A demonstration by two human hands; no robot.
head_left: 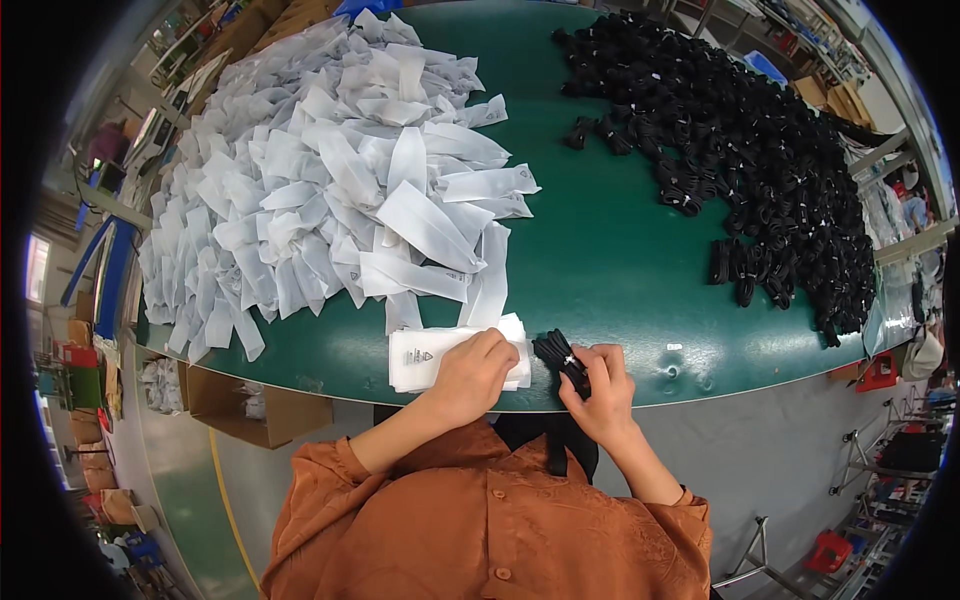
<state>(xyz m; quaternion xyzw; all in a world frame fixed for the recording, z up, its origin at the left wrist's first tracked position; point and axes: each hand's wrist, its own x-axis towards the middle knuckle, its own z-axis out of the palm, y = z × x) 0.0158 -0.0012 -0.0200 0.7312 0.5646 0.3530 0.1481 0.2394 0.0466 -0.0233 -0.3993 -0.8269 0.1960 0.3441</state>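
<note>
At the near edge of the green table lies a stack of flat white pouches [410,372] with small dark print. My left hand [470,378] rests on the stack's right end, its fingers bent and closed at the top pouch's edge. Just right of it, my right hand [603,395] grips a coiled black cable [557,358] tied in a bundle, between thumb and fingers. The cable's left end is close to the pouch opening; I cannot tell whether they touch.
A large heap of filled white pouches [300,190] covers the table's left side. Many bundled black cables [760,170] are piled along the right. Between them shows the green tabletop [600,260]. An open cardboard box [240,408] stands below the table's left edge.
</note>
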